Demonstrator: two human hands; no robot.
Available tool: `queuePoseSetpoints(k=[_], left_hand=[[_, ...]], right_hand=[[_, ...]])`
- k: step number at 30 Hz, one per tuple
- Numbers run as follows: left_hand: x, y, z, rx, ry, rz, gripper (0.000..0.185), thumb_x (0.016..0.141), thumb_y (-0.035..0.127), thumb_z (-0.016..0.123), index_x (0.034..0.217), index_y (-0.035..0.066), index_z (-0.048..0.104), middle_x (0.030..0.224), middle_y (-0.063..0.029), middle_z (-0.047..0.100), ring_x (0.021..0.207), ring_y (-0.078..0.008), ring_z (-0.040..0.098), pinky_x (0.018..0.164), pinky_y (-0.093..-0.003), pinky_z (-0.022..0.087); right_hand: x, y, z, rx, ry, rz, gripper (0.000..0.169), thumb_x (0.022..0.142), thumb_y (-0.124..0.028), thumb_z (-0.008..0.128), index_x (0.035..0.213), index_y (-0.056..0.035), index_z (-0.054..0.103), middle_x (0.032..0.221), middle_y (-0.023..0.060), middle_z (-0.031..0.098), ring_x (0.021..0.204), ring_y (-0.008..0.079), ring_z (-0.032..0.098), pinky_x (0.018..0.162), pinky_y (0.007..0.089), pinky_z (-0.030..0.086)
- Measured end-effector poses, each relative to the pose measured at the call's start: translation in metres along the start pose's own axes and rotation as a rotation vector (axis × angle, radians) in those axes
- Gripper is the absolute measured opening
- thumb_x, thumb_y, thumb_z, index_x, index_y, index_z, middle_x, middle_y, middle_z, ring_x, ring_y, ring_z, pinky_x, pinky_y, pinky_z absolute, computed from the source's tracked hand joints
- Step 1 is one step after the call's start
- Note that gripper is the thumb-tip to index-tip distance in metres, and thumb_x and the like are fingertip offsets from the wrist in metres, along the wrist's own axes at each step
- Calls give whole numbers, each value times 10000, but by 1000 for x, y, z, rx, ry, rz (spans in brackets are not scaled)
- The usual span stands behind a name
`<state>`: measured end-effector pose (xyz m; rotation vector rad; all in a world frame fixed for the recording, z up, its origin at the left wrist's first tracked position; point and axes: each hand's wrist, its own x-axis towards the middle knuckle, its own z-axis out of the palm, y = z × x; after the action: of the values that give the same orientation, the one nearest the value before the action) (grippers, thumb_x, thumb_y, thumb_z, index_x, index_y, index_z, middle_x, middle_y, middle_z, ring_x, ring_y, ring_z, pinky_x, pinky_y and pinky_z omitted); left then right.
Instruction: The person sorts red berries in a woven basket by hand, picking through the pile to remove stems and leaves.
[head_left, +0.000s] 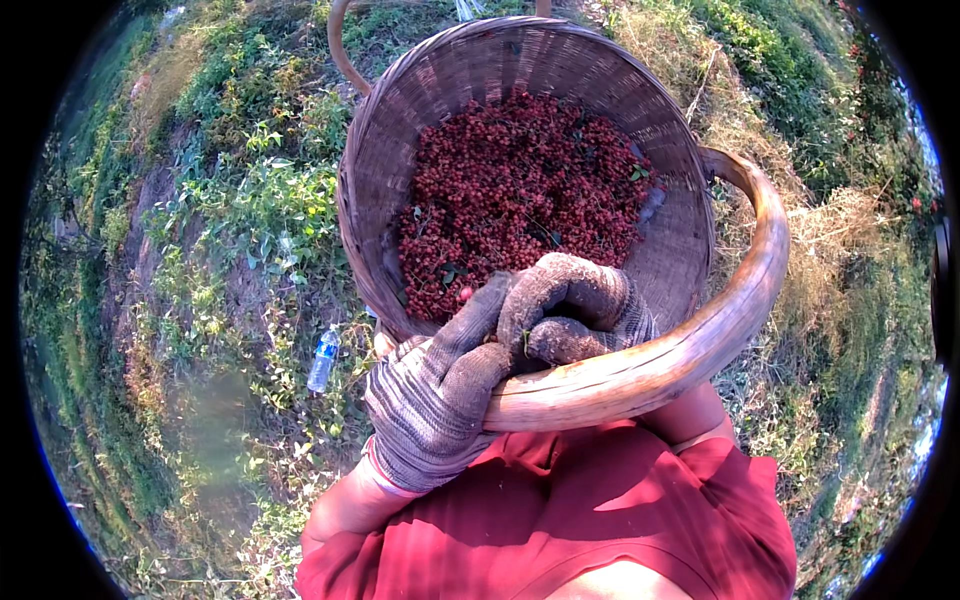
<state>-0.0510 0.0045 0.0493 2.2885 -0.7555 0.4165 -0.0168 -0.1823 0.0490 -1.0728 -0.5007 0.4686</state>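
A round woven basket (664, 247) stands before me, partly filled with small red berries on stems, which look like Sichuan peppercorns (525, 187). My left hand (435, 397), in a grey striped work glove, lies across the thick curved wooden handle (645, 375) at the basket's near side. My right hand (577, 307), gloved too and soiled at the fingers, is curled over the near rim, its forearm passing beneath the handle. The fingertips of both hands meet; a tiny green bit shows there, but what they pinch is hidden. One red berry (466, 293) shows beside the left fingers.
A plastic bottle with a blue label (323, 360) lies among weeds left of the basket. Leafy plants (277, 202) grow on the left, dry grass (832, 240) on the right. A thinner curved wooden piece (343, 45) rises at the basket's far left.
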Motion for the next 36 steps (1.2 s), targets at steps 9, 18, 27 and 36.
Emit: queuePoseSetpoints(k=[9, 18, 27, 36], left_hand=[[-2, 4, -7, -73, -153, -8, 345, 641, 136, 684, 973, 67, 616, 938, -108, 648, 789, -270, 635, 662, -395, 499], [-4, 5, -1, -42, -129, -47, 301, 641, 119, 743, 889, 109, 574, 808, -82, 601, 694, -285, 584, 611, -399, 435], [3, 2, 0, -176, -130, 97, 411, 626, 205, 761, 992, 92, 613, 1048, -133, 647, 714, -262, 624, 604, -375, 479], [-6, -4, -7, -135, -238, 87, 521, 535, 234, 744, 1027, 100, 636, 894, -66, 647, 692, -243, 584, 606, -391, 431]], right_hand=[[-45, 34, -25, 22, -37, 126, 273, 880, -96, 648, 1123, 2, 571, 1080, 91, 608, 983, 162, 600, 845, 287, 487], [-79, 42, -48, 153, 18, 180, 399, 799, -202, 752, 1096, 6, 583, 1050, 108, 636, 967, 186, 610, 838, 314, 504], [-222, -52, -163, -1244, 1113, 285, 296, 826, -112, 670, 1111, -43, 630, 860, 70, 666, 762, 163, 619, 717, 296, 500], [-79, 24, -85, -1340, 439, 173, 173, 808, -135, 699, 964, -65, 674, 868, 109, 664, 795, 254, 647, 714, 335, 515]])
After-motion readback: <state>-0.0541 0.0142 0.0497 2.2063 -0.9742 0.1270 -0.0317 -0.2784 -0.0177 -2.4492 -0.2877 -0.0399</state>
